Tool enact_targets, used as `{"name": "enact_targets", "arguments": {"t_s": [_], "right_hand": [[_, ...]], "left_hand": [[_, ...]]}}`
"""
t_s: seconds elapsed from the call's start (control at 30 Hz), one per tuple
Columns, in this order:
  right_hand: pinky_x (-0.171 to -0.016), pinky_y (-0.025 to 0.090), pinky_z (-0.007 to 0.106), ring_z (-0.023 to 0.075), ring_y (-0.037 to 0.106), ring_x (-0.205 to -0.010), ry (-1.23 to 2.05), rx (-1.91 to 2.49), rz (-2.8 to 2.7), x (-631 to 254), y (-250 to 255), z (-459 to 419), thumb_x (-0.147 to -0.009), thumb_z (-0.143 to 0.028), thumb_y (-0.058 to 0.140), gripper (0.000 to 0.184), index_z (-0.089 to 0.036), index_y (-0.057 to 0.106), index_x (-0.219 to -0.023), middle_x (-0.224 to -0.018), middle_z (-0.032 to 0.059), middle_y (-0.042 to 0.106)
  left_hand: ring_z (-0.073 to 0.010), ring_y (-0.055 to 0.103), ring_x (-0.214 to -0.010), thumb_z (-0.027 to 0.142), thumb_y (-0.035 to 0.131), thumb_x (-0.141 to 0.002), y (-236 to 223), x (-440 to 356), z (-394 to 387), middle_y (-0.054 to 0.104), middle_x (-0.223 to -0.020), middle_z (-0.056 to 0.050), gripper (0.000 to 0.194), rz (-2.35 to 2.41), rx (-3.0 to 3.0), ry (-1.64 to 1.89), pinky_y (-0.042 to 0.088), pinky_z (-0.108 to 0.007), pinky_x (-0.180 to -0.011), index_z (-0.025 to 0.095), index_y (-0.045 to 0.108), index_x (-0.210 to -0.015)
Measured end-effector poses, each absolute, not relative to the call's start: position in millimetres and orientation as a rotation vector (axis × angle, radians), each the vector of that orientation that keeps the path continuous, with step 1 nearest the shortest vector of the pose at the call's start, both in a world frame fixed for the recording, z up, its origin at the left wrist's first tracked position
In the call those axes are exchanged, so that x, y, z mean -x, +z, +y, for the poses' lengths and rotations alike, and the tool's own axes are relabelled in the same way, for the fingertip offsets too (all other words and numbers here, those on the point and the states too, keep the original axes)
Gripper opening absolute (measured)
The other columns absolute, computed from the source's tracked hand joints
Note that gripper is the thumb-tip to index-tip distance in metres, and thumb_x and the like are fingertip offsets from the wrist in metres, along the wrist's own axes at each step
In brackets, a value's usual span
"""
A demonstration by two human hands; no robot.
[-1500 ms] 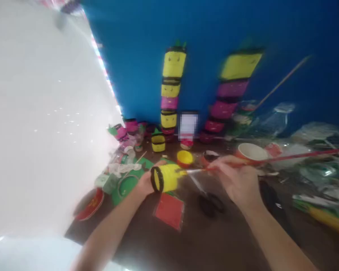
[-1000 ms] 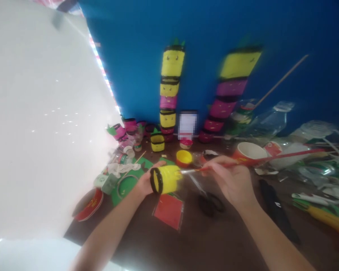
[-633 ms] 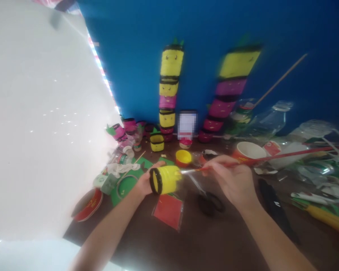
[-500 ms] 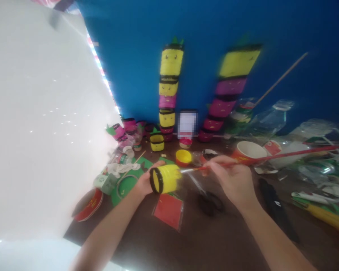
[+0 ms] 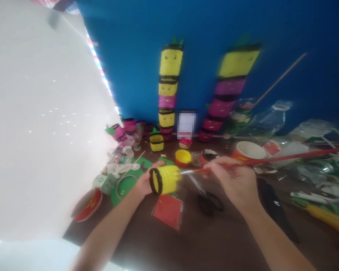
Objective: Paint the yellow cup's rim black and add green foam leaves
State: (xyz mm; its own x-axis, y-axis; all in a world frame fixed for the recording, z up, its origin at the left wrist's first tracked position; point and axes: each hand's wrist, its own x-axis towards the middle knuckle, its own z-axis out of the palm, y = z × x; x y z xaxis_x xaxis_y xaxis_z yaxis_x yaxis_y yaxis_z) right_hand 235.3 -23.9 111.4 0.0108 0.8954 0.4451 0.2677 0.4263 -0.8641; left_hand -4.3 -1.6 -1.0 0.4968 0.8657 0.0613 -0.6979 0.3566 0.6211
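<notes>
My left hand (image 5: 144, 183) is closed around the far side of a yellow-painted plastic cup (image 5: 167, 180) with a black rim, tipped on its side with the rim toward the left. Its fingers are partly hidden behind the cup. A long red paintbrush (image 5: 260, 161) lies pinched in my right hand (image 5: 234, 180), its bristle end at the jagged yellow edge on the cup's right. Below the brush, black-handled scissors (image 5: 210, 203) rest on the brown table. A red paper square in a clear sleeve (image 5: 168, 211) lies under the cup.
Behind stand a yellow paint cup (image 5: 183, 158), a paper cup (image 5: 249, 151) and stacked yellow and pink containers (image 5: 167, 88) against the blue wall (image 5: 130, 56). Clear bottles (image 5: 272, 118) crowd the right. A red bowl (image 5: 88, 205) sits at the left table edge.
The red brush's handle end has swung slightly lower at the right, and its tip stays at the cup's edge. The left hand and cup are nearly still.
</notes>
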Motion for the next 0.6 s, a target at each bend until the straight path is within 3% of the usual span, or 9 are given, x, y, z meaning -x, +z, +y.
{"name": "enact_targets", "arguments": {"t_s": [0.43,0.6], "right_hand": [[-0.062,0.049,0.028,0.0169,0.061,-0.061,0.565,1.129,-1.511,-233.1,118.0,-27.2,-0.081,-0.032,0.056,0.019,-0.024,0.06,-0.064,-0.061,-0.0004,0.062],[-0.061,0.048,0.028,0.0159,0.06,-0.06,0.645,1.106,-1.564,-236.0,114.0,-24.8,-0.082,-0.029,0.055,0.019,-0.024,0.062,-0.065,-0.059,-0.0014,0.062]], "left_hand": [[-0.0322,0.054,-0.108,0.043,0.075,-0.054,-1.3,4.3,-2.1,0.059,-0.115,-0.013,0.07,0.338,-0.646,1.021,0.04,-0.048,-0.093,0.018,0.052,-0.115],[-0.0296,0.057,-0.105,0.044,0.074,-0.055,-2.2,4.9,-1.4,0.06,-0.113,-0.012,0.069,0.357,-0.655,1.02,0.04,-0.046,-0.093,0.018,0.052,-0.115]]}}
